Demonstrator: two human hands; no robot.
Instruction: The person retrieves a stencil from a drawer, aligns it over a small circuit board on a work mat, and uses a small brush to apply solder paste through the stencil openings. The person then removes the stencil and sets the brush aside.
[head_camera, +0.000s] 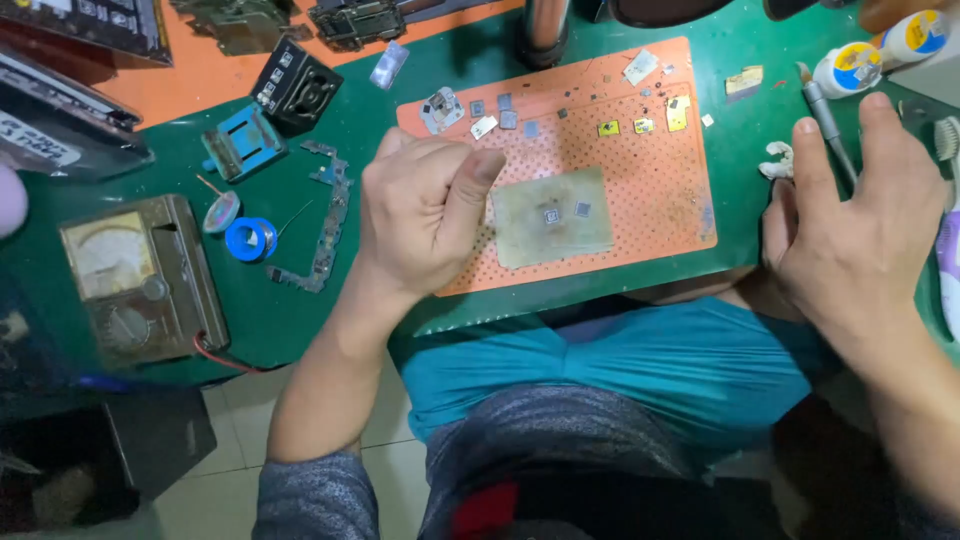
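Note:
My left hand (425, 215) is curled into a loose fist over the left part of an orange perforated work mat (640, 170), thumb pressed across the fingers; nothing shows in it. Just right of it lies a worn greenish square pad (550, 222) with two tiny chips (566, 211) on it. My right hand (855, 235) rests flat at the right edge of the green table mat (300, 300), fingers spread, beside a slim grey tool (828, 125). Several small chips and yellow tape bits (640, 125) lie along the mat's far edge.
On the left are an old analogue meter (140, 280), a blue solder spool (250, 238), a stripped circuit board frame (325, 225), a blue jig (243, 140) and a black block (298, 88). Small bottles (850, 65) stand at far right. A metal cylinder (545, 28) stands behind the mat.

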